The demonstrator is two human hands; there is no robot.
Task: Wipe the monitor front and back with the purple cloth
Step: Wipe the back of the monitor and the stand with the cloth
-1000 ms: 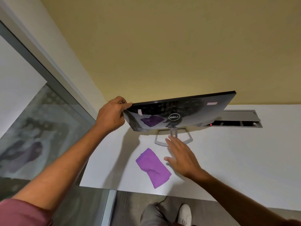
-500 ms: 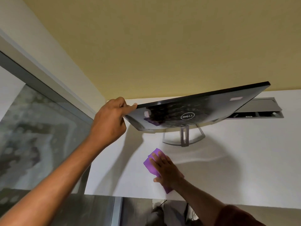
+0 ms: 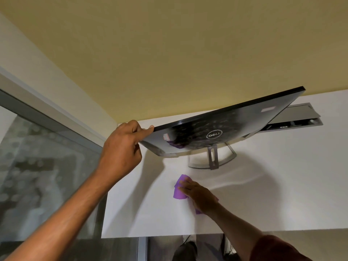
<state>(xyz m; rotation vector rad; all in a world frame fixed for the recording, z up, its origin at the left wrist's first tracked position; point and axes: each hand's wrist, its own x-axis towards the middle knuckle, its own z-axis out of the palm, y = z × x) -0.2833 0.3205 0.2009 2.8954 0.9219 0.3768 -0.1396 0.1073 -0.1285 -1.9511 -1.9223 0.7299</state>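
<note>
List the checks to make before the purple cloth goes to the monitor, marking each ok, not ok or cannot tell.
1. Left hand grips the monitor at its corner: ok.
2. Monitor's back, with the logo, faces the person: ok.
3. Stand on the desk: ok.
4. Right hand on the purple cloth: ok.
5. Cloth gripped: cannot tell, blurred.
6. Cloth lifted off the desk: not ok.

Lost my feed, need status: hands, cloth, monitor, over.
Left hand grips monitor corner, panel tilted, back facing camera. Right hand rests on purple cloth, cloth lying on desk, off monitor. Nothing blocking between them.
</note>
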